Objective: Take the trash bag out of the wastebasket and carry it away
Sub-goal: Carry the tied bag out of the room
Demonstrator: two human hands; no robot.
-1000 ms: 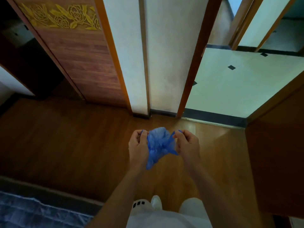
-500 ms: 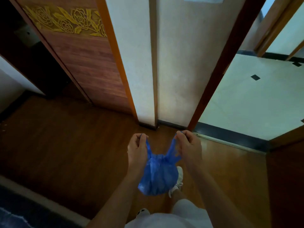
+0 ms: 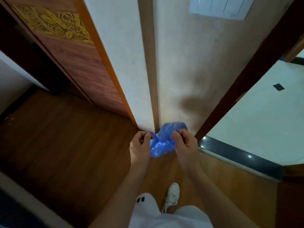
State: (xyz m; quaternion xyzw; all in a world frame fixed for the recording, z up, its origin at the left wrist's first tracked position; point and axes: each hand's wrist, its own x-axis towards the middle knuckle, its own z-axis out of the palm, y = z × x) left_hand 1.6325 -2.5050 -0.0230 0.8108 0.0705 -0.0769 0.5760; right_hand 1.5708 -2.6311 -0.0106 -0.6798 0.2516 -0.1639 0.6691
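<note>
White shorts [image 3: 164,216] fill the lower centre of the frame (two small black bars [image 3: 140,199] mark the left-hand leg). Just above, a white laced sneaker [image 3: 171,196]. The forearms [image 3: 125,186] are bare.

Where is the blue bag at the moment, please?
In the head view the bag hangs low centre, gripped between the left hand and right hand, over the wood floor near the wall.

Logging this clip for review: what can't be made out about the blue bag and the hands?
Head view only.
Contents of the blue bag: hidden by its crumpled plastic.
Its gripped parts: hidden inside the left hand and right hand.
Wall plate: cut off by the top edge.
</note>
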